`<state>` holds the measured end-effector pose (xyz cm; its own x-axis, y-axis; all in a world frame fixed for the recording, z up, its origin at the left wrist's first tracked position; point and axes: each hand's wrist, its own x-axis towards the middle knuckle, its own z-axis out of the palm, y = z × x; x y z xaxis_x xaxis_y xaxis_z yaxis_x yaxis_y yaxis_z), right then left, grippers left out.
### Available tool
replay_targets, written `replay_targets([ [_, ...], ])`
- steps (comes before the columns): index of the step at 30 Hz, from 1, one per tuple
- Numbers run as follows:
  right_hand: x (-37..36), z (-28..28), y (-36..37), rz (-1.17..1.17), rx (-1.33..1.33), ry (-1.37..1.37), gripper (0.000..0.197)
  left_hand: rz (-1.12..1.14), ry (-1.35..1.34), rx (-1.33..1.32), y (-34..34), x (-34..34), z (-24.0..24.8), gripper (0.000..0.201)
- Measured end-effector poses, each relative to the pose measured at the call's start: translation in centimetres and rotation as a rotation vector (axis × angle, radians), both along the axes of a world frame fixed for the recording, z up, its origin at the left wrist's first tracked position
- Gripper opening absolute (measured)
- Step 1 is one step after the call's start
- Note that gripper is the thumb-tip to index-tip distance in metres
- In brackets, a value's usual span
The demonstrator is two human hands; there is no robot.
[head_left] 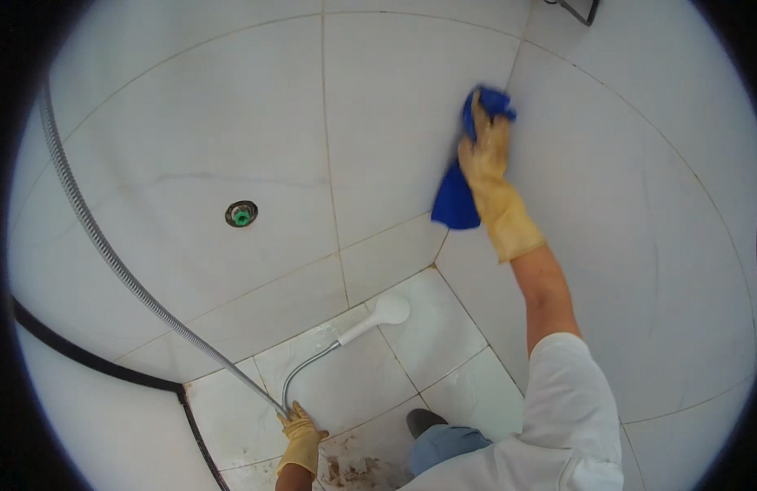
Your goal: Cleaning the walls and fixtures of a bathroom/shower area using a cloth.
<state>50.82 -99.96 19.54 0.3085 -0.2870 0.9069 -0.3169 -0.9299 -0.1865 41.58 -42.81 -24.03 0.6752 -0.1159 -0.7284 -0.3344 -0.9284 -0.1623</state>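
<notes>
My right hand [486, 155], in a yellow rubber glove, holds a blue cloth [457, 199] against the white tiled wall beside the corner. Part of the cloth bunches up at the fingers and the rest hangs below them. Low down, my left hand [301, 438] wears a matching glove. Its fingers are closed at the bend of a grey metal shower hose [133, 282]. From there the hose curves to a white shower head [388, 311], which lies on the floor tiles near the wall.
A round wall fitting with a green centre [242, 214] sits in the left wall. Brown dirt [354, 472] marks the floor near my dark shoe [423, 420]. A black frame edge [100, 361] runs along the left. A dark metal bracket [581, 11] is at top right.
</notes>
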Motion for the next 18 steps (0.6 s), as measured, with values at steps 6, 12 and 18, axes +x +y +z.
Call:
replay_targets([
  [6, 0.3, -1.8, -1.9, -0.042, 0.028, 0.081, 0.083, 0.019, -0.019, -0.032, 1.2, -0.4, 0.0, 0.155],
  [12, 1.1, 12.5, -2.7, 0.025, -0.337, -0.094, 0.075, 0.089, 0.015, -0.045, 1.4, -0.3, -0.7, 0.157],
  [18, 0.9, 12.1, -4.3, -0.088, -0.244, -0.131, 0.078, 0.048, 0.021, -0.035, 0.2, 0.0, -2.3, 0.159],
])
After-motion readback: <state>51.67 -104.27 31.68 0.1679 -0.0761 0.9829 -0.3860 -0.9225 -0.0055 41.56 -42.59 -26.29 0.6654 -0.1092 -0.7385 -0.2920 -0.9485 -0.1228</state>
